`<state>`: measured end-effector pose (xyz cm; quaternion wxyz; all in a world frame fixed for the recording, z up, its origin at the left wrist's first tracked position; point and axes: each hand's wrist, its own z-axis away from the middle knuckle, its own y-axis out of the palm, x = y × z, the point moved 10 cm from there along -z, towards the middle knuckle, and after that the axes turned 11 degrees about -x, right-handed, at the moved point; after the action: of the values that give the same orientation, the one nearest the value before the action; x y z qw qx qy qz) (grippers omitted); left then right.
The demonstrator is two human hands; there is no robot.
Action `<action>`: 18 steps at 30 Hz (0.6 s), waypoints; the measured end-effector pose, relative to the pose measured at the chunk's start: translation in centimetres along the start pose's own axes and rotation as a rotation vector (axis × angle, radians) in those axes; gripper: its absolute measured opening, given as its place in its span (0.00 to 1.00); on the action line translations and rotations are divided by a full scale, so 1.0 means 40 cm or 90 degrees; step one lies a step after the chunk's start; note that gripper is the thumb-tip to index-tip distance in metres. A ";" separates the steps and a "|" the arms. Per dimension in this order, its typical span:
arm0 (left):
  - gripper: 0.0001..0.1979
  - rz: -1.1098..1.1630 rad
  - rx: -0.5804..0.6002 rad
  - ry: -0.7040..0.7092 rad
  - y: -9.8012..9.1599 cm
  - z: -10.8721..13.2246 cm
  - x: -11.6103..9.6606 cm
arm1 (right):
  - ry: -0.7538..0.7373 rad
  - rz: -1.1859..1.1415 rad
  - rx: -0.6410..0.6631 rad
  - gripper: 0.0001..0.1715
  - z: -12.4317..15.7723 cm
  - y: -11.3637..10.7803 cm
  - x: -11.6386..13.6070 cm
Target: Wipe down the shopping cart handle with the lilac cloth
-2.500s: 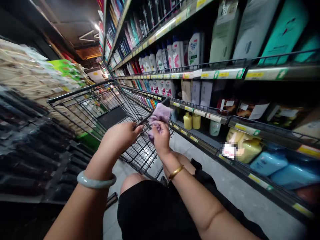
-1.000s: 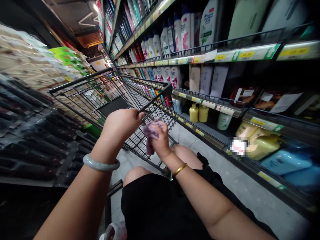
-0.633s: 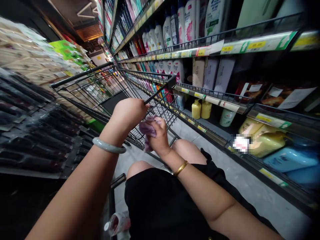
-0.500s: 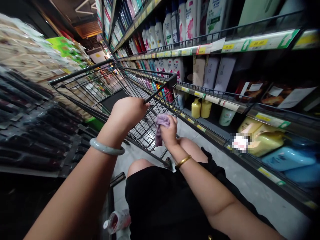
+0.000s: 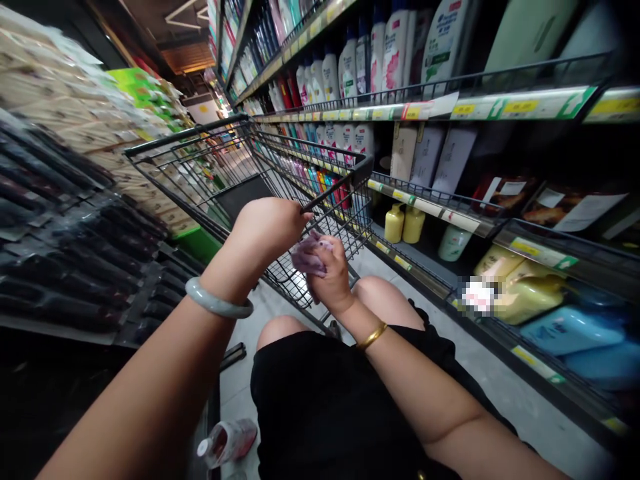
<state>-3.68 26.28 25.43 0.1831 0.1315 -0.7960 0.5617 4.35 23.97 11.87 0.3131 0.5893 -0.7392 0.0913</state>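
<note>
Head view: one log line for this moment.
left hand: closed on cart bar | right hand: gripping purple cloth | bottle: left of black garment

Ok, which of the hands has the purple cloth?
The right hand, with the gold bangle on its wrist, holds the crumpled purple cloth. The left hand, with the thick pale bangle, grips the black shopping cart instead.
</note>
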 end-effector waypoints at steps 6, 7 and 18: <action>0.28 0.026 -0.006 0.012 0.004 0.006 0.016 | 0.001 0.036 0.007 0.18 0.027 0.024 0.035; 0.28 0.025 -0.008 0.011 0.008 0.005 0.022 | -0.018 0.036 0.041 0.18 0.040 0.043 0.051; 0.33 0.012 -0.017 -0.030 0.048 0.002 0.078 | 0.115 0.148 -0.002 0.19 0.018 0.002 -0.072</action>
<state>-7.29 26.82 25.15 0.1611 0.1345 -0.8089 0.5493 4.33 25.95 9.68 0.3664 0.4887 -0.7715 0.1781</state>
